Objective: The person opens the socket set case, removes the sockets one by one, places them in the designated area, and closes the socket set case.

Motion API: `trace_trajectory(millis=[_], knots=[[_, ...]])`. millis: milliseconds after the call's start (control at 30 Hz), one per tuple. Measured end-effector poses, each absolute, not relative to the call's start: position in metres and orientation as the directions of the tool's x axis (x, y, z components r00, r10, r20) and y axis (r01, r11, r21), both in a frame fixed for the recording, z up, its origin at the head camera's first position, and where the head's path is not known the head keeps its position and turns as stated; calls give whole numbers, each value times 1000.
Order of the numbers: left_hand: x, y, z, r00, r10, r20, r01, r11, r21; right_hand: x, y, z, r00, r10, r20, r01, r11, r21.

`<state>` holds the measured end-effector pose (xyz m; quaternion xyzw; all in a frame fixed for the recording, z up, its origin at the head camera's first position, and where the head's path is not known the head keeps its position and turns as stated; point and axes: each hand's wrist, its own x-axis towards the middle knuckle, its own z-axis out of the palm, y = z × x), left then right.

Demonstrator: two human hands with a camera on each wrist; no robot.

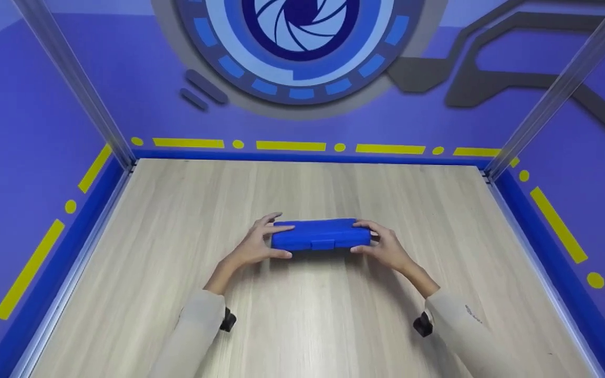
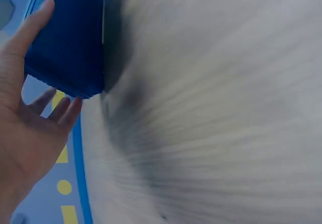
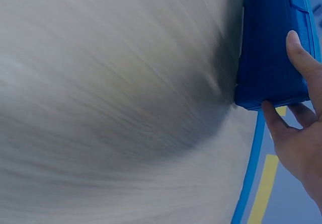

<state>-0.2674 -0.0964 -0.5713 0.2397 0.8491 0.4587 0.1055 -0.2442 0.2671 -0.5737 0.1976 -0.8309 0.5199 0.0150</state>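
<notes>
A blue plastic case (image 1: 321,234) with a latch on its near side lies crosswise between both hands near the middle of the table. My left hand (image 1: 255,244) grips its left end, thumb at the near side and fingers over the top and end. At the other end my right hand (image 1: 386,247) holds it the same way, thumb in front and fingers on the top. In the left wrist view the case (image 2: 68,38) shows its corner against the fingertips. The right wrist view has the thumb pressed on the case (image 3: 266,48). The lid is closed, so its inside is hidden.
The wood-grain table (image 1: 302,315) fills the floor of the booth. A blue back wall (image 1: 124,94) with yellow dashes rises behind it, and side walls stand left and right. Metal posts (image 1: 79,79) mark the corners. Dark wrist devices (image 1: 227,320) sit at both sleeves.
</notes>
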Motion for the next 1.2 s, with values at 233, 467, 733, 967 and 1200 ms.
trace_trajectory(millis=[233,467,733,967,1200], knots=[[-269,-88,-565,-825,542,161,457,473,753,-245,270,-566,-930,-328,168,-292,377,-879],[-271,-89,-563,-830,542,131,431,475,767,-233,266,-547,-931,-269,247,-352,481,-803],[-276,-93,-561,-839,535,101,401,483,778,-211,248,-522,-930,-229,288,-365,475,-801],[-276,-93,-562,-841,532,99,395,478,785,-202,226,-544,-916,-397,55,-189,308,-932],[-272,-92,-566,-823,545,158,451,458,766,-197,199,-570,-869,-433,-239,196,143,-970]])
